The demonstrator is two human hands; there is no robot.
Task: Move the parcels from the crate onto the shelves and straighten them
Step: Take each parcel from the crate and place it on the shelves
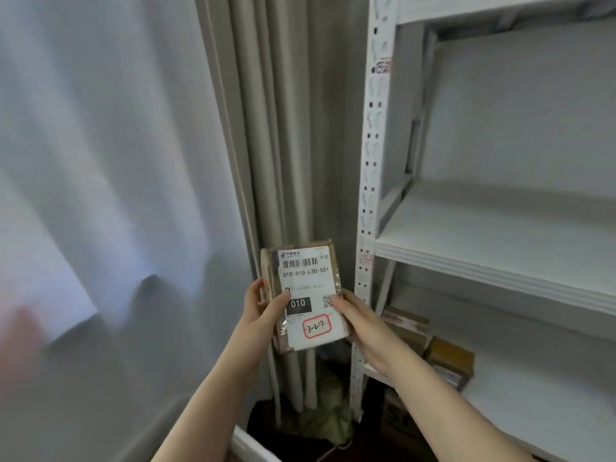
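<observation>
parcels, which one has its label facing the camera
The held parcel, gripped by the left hand and right hand, white label toward the camera. The shelf parcels are blurred, no label readable.

A parcel storeroom is indicated by a white slotted-metal shelving rack [368, 195] beside beige pleated curtains [283, 128], with brown taped cardboard parcels [450, 358] at its lower shelf's left edge.

L hand [263, 311] & R hand [360, 328] gripping
</observation>
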